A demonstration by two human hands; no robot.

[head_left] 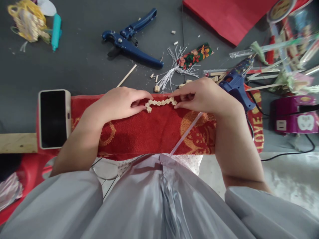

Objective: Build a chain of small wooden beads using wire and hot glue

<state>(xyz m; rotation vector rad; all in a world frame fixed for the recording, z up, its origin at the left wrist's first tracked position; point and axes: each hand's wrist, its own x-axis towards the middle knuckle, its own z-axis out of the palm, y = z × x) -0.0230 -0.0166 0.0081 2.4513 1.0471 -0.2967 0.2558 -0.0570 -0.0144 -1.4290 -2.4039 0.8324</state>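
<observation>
A wavy strip of small cream pieces (161, 103), like joined little flowers or beads, lies over a red towel (149, 136), its two ends bent downward. My left hand (119, 104) has its thumb and forefinger at the left end. At the right end, my right hand (204, 96) pinches the strip between thumb and forefinger, its other fingers curled in. Just beyond my hands are short cream cut pieces (157, 88) and a bundle of white threads (175, 68). A thin cream stick (126, 75) touches the view of my left knuckles.
Blue cutting pliers (134, 49) lie behind my hands. To the right are a blue glue gun (235, 83), a purple power block (294, 114) with black cables and a heap of sticks and wrappers. A phone (54, 119) lies left; red paper (229, 16) is at the back.
</observation>
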